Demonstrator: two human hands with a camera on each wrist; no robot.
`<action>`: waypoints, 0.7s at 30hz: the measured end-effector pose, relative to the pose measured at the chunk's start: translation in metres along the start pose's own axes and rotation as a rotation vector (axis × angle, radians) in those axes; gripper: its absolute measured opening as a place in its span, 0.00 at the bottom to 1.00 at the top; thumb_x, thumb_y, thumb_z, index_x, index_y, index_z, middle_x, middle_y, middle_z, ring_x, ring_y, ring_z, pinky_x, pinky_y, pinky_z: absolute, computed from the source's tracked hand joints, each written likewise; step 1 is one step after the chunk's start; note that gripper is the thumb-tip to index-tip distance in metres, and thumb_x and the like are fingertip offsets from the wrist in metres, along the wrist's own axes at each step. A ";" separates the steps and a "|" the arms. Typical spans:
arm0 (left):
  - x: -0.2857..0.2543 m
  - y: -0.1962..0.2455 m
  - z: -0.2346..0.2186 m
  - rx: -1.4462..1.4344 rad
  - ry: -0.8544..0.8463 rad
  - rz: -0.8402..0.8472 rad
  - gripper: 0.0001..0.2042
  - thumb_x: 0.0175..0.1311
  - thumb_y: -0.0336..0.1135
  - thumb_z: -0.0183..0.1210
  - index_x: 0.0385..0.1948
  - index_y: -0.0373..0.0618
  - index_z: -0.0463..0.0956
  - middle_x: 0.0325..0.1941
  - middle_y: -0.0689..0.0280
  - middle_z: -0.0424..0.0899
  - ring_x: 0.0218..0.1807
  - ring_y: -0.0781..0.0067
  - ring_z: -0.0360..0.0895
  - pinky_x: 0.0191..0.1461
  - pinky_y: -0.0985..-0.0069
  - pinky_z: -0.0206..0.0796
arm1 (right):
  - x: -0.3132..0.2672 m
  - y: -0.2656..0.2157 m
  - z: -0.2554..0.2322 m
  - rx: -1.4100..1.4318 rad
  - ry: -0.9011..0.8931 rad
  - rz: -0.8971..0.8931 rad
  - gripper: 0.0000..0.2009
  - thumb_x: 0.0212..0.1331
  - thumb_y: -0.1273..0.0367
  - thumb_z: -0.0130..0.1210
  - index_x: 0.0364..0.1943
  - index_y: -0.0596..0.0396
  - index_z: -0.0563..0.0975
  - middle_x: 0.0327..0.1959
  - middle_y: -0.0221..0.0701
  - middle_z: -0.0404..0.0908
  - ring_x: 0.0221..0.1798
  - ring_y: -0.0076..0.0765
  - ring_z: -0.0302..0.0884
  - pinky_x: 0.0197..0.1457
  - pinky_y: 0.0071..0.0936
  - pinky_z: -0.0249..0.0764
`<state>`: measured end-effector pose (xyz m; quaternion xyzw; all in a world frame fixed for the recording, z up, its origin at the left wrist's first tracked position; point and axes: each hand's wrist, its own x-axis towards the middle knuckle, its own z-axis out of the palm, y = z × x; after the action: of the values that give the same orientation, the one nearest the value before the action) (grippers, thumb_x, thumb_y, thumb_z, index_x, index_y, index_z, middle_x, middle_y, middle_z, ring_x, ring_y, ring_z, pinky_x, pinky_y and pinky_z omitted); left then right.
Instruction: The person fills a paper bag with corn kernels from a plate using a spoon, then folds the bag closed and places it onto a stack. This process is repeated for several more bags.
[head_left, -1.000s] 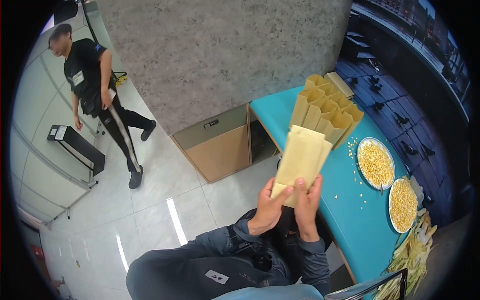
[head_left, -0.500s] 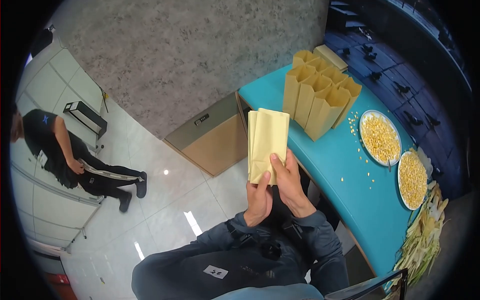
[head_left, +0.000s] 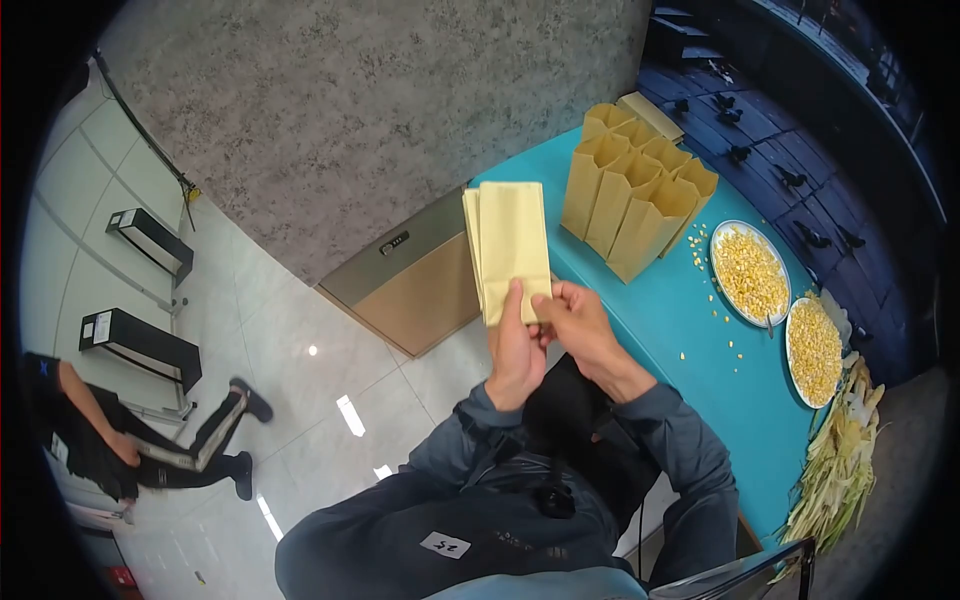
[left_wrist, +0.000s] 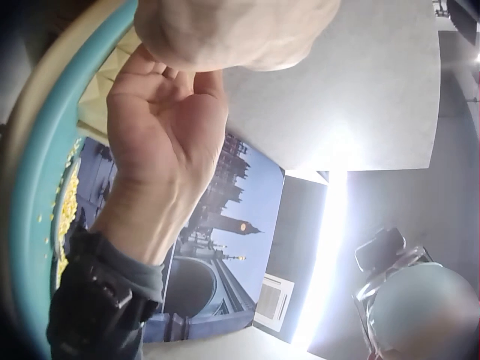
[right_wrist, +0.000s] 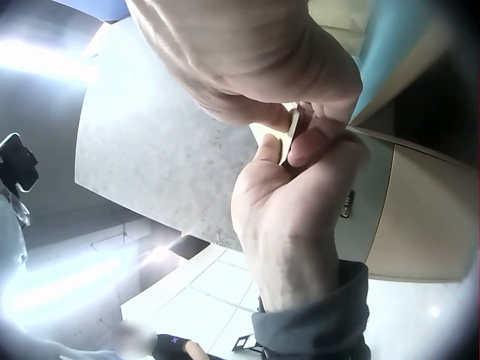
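Observation:
In the head view, a thin stack of flat-folded paper bags [head_left: 513, 235] stands up in both hands, their folded bottoms toward me. My left hand [head_left: 515, 360] grips the lower left part, thumb lying on the front bag. At the lower right corner, my right hand [head_left: 588, 333] pinches the edge between thumb and curled fingers. The right wrist view shows both thumbs and fingers meeting close together at the bag edge [right_wrist: 286, 142]. In the left wrist view, the hands hide the stack.
Opened paper bags [head_left: 635, 200] stand grouped on the teal table [head_left: 690, 410]. Two plates of corn kernels [head_left: 750, 272] are along its far side, with loose kernels nearby and corn husks [head_left: 835, 460] at the end. A person [head_left: 95, 430] walks at the left beside black stands [head_left: 150, 345].
The bag stack has shifted left and up in the head view and is more upright. My right thumb has moved from the front face to the lower right corner.

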<state>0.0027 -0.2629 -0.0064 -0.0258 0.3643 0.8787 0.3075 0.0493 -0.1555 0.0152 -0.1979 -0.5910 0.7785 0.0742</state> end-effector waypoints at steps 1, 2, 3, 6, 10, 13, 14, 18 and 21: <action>0.012 0.005 0.003 0.001 -0.003 -0.001 0.11 0.83 0.48 0.57 0.54 0.56 0.79 0.42 0.79 0.81 0.36 0.87 0.69 0.37 0.77 0.63 | 0.013 -0.002 0.002 0.000 0.002 -0.002 0.10 0.74 0.69 0.62 0.45 0.66 0.81 0.34 0.32 0.87 0.32 0.25 0.83 0.35 0.25 0.78; 0.027 0.008 0.003 0.005 -0.086 0.055 0.10 0.82 0.47 0.58 0.54 0.55 0.79 0.42 0.79 0.81 0.37 0.86 0.70 0.40 0.77 0.63 | 0.030 -0.002 0.004 0.046 0.048 -0.022 0.09 0.74 0.70 0.61 0.45 0.66 0.81 0.34 0.33 0.87 0.31 0.25 0.83 0.34 0.25 0.78; 0.038 0.008 -0.003 0.011 -0.168 0.110 0.10 0.81 0.45 0.59 0.53 0.55 0.79 0.42 0.79 0.80 0.38 0.86 0.70 0.43 0.77 0.64 | 0.047 -0.002 0.006 0.093 0.093 -0.040 0.08 0.74 0.71 0.60 0.45 0.66 0.81 0.33 0.35 0.87 0.31 0.26 0.83 0.34 0.25 0.79; 0.034 0.011 -0.013 0.074 -0.123 0.107 0.19 0.79 0.39 0.60 0.67 0.48 0.74 0.60 0.72 0.80 0.55 0.81 0.71 0.59 0.75 0.59 | 0.098 0.003 0.008 0.153 0.187 -0.067 0.08 0.74 0.72 0.59 0.45 0.65 0.80 0.33 0.36 0.86 0.30 0.27 0.84 0.34 0.25 0.81; 0.005 0.004 -0.031 0.215 -0.113 0.091 0.27 0.75 0.34 0.62 0.75 0.44 0.69 0.70 0.66 0.74 0.62 0.79 0.69 0.62 0.77 0.57 | 0.147 0.008 0.012 0.242 0.364 -0.001 0.06 0.76 0.73 0.58 0.46 0.64 0.78 0.37 0.37 0.85 0.33 0.32 0.85 0.36 0.27 0.84; -0.014 -0.008 -0.051 0.249 -0.139 0.068 0.26 0.73 0.28 0.62 0.73 0.43 0.70 0.69 0.66 0.74 0.61 0.81 0.70 0.61 0.79 0.58 | 0.181 0.015 0.010 0.339 0.472 0.102 0.07 0.73 0.76 0.59 0.47 0.67 0.76 0.39 0.41 0.85 0.32 0.34 0.85 0.33 0.29 0.85; -0.021 -0.011 -0.055 0.250 -0.153 0.066 0.23 0.74 0.28 0.60 0.70 0.43 0.72 0.67 0.68 0.76 0.61 0.81 0.71 0.61 0.79 0.59 | 0.193 0.020 0.008 0.358 0.461 0.087 0.09 0.72 0.78 0.59 0.50 0.70 0.74 0.42 0.44 0.84 0.31 0.37 0.86 0.32 0.30 0.86; -0.042 -0.012 -0.057 0.231 -0.186 0.051 0.16 0.75 0.26 0.57 0.62 0.45 0.76 0.63 0.68 0.79 0.58 0.79 0.73 0.59 0.77 0.62 | 0.220 0.004 0.016 0.465 0.613 0.063 0.13 0.71 0.79 0.58 0.54 0.73 0.72 0.44 0.44 0.83 0.31 0.38 0.86 0.32 0.27 0.87; -0.058 -0.002 -0.054 0.232 -0.198 0.059 0.13 0.75 0.24 0.57 0.58 0.45 0.78 0.62 0.67 0.79 0.58 0.78 0.74 0.58 0.75 0.63 | 0.241 -0.001 0.021 0.577 0.722 0.017 0.09 0.68 0.80 0.57 0.47 0.75 0.75 0.43 0.48 0.86 0.29 0.38 0.89 0.28 0.28 0.86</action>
<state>0.0411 -0.3269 -0.0315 0.1071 0.4319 0.8376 0.3170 -0.1784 -0.0892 -0.0320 -0.4326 -0.2846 0.7930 0.3209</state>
